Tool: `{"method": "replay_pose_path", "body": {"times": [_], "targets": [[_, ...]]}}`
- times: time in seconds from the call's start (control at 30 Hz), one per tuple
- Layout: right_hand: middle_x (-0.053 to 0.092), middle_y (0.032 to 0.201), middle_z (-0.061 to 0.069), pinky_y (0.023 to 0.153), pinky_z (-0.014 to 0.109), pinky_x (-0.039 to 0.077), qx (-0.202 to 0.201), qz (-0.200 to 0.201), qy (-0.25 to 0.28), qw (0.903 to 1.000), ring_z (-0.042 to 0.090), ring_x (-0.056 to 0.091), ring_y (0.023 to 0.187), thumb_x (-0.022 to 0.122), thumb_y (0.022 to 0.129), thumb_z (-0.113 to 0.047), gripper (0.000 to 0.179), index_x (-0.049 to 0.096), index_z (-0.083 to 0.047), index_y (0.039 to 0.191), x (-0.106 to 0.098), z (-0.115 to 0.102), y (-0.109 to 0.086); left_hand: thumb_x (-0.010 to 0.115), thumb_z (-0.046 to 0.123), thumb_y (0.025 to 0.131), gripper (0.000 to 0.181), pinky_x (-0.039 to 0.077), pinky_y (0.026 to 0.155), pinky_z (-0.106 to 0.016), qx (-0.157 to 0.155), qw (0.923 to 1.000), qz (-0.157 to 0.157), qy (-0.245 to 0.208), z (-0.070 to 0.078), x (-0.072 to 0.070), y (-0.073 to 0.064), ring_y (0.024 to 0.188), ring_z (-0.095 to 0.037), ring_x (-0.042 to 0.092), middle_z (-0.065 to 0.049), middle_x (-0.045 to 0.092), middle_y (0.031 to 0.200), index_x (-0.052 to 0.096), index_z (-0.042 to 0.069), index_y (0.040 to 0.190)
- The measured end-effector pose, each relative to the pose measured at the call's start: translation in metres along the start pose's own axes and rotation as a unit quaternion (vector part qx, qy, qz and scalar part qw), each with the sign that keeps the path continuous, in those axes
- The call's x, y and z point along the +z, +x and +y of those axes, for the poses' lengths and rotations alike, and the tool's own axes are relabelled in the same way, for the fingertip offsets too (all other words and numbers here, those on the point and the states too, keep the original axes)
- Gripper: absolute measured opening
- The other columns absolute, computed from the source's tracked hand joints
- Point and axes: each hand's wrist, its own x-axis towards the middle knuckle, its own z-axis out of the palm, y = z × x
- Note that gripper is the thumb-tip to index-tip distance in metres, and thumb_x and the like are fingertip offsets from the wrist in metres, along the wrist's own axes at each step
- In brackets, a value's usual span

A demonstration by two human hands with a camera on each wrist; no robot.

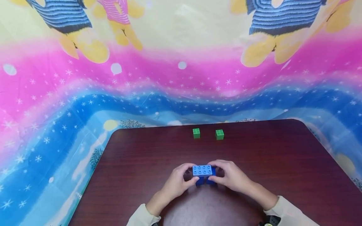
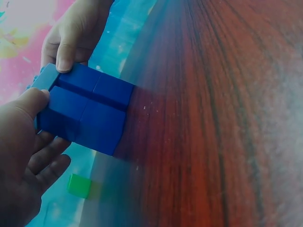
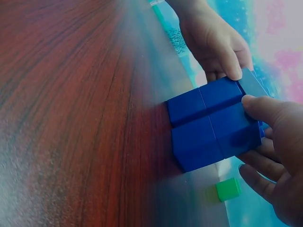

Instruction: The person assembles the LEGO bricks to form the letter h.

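A light blue toy building brick (image 1: 202, 170) with studs lies across the top of two side-by-side stacks of dark blue bricks (image 2: 85, 104). In the head view the right stack juts out a little past the light blue brick's end. My left hand (image 1: 178, 180) grips the left side near the top, thumb in front and fingers behind. On the right side, my right hand (image 1: 233, 176) pinches the structure the same way, its thumb by the seam under the light blue brick. A narrow groove runs between the dark blue stacks (image 3: 210, 120), which stand on the table.
Two small green bricks, a left one (image 1: 196, 133) and a right one (image 1: 219, 134), sit apart near the far edge of the dark red-brown wooden table (image 1: 141, 150). Behind the table hangs a colourful printed cloth (image 1: 181, 81).
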Motion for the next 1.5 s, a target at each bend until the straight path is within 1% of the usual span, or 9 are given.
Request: {"method": "replay_pose_path", "body": {"times": [0.1, 0.23, 0.43, 0.53, 0.77, 1.03, 1.17, 1.37, 1.5], "targets": [[0.071, 0.112, -0.004, 0.073, 0.033, 0.059, 0.005, -0.001, 0.002, 1.0, 0.016, 0.065, 0.083, 0.085, 0.085, -0.022, 0.042, 0.07, -0.012, 0.122, 0.0001, -0.0006, 0.0, 0.079, 0.019, 0.091, 0.039, 0.055, 0.088, -0.035, 0.01, 0.9999, -0.01, 0.006, 0.0005, -0.0011, 0.0008, 0.102, -0.022, 0.067, -0.005, 0.069, 0.117, 0.063, 0.007, 0.125], [0.07, 0.112, -0.003, 0.073, 0.033, 0.059, 0.003, -0.005, 0.004, 1.0, 0.016, 0.065, 0.084, 0.085, 0.085, -0.021, 0.042, 0.069, -0.011, 0.123, 0.0003, -0.0001, 0.0, 0.078, 0.019, 0.092, 0.043, 0.056, 0.088, -0.033, 0.009, 0.9995, -0.029, 0.007, 0.0015, -0.0038, 0.0016, 0.102, -0.021, 0.067, -0.005, 0.068, 0.12, 0.061, 0.008, 0.13], [0.07, 0.114, -0.002, 0.075, 0.034, 0.06, 0.0, -0.009, 0.006, 0.9999, 0.014, 0.065, 0.085, 0.085, 0.085, -0.024, 0.043, 0.069, -0.012, 0.124, -0.001, 0.0019, -0.0001, 0.076, 0.021, 0.094, 0.045, 0.055, 0.093, -0.034, 0.004, 0.9986, -0.049, 0.02, 0.0021, -0.0054, 0.0021, 0.108, -0.013, 0.063, -0.005, 0.067, 0.125, 0.059, 0.008, 0.134], [0.071, 0.114, -0.002, 0.075, 0.034, 0.06, -0.005, -0.01, 0.007, 0.9999, 0.011, 0.064, 0.085, 0.084, 0.086, -0.026, 0.043, 0.069, -0.011, 0.124, -0.0015, 0.0023, -0.0001, 0.076, 0.02, 0.094, 0.046, 0.054, 0.095, -0.034, 0.004, 0.9984, -0.051, 0.024, 0.0027, -0.0058, 0.0027, 0.11, -0.011, 0.062, -0.005, 0.067, 0.126, 0.059, 0.008, 0.134], [0.071, 0.114, -0.002, 0.075, 0.033, 0.06, 0.005, -0.005, 0.001, 1.0, 0.005, 0.061, 0.085, 0.083, 0.087, -0.023, 0.042, 0.069, -0.011, 0.125, -0.0027, 0.0017, 0.0004, 0.076, 0.019, 0.094, 0.048, 0.053, 0.099, -0.036, 0.008, 0.9984, -0.051, 0.023, 0.0019, -0.0061, 0.0038, 0.116, -0.016, 0.063, -0.006, 0.066, 0.129, 0.058, 0.008, 0.137], [0.07, 0.112, -0.004, 0.072, 0.03, 0.059, 0.007, 0.001, -0.01, 0.9999, 0.008, 0.061, 0.083, 0.083, 0.087, -0.023, 0.04, 0.069, -0.013, 0.123, -0.0023, 0.0012, -0.0011, 0.077, 0.023, 0.092, 0.045, 0.054, 0.096, -0.035, 0.013, 0.9994, -0.031, 0.0, -0.002, -0.0065, 0.001, 0.114, -0.016, 0.065, -0.002, 0.068, 0.125, 0.062, 0.011, 0.133], [0.07, 0.112, -0.004, 0.073, 0.029, 0.058, 0.003, 0.001, -0.017, 0.9998, 0.007, 0.061, 0.084, 0.083, 0.087, -0.023, 0.04, 0.069, -0.013, 0.123, -0.0016, 0.0011, -0.0011, 0.079, 0.021, 0.089, 0.047, 0.055, 0.094, -0.034, 0.019, 0.9995, -0.021, -0.016, -0.0045, -0.0048, 0.0012, 0.111, -0.015, 0.066, -0.003, 0.069, 0.123, 0.064, 0.009, 0.133], [0.07, 0.113, -0.004, 0.074, 0.029, 0.058, 0.007, -0.006, -0.021, 0.9997, 0.007, 0.061, 0.085, 0.084, 0.086, -0.022, 0.041, 0.069, -0.013, 0.124, -0.0027, -0.0008, -0.0004, 0.078, 0.019, 0.092, 0.052, 0.056, 0.091, -0.033, 0.018, 0.9991, -0.031, -0.023, -0.0042, -0.0026, 0.0016, 0.108, -0.015, 0.067, -0.008, 0.068, 0.128, 0.06, 0.005, 0.138], [0.07, 0.114, -0.003, 0.074, 0.032, 0.059, 0.012, -0.011, -0.025, 0.9996, 0.008, 0.061, 0.086, 0.084, 0.086, -0.022, 0.043, 0.069, -0.013, 0.125, -0.0046, -0.0016, -0.0004, 0.077, 0.018, 0.092, 0.052, 0.056, 0.091, -0.033, 0.02, 0.9989, -0.036, -0.022, -0.0032, -0.0021, 0.0019, 0.108, -0.018, 0.067, -0.008, 0.067, 0.128, 0.059, 0.005, 0.139]]}}
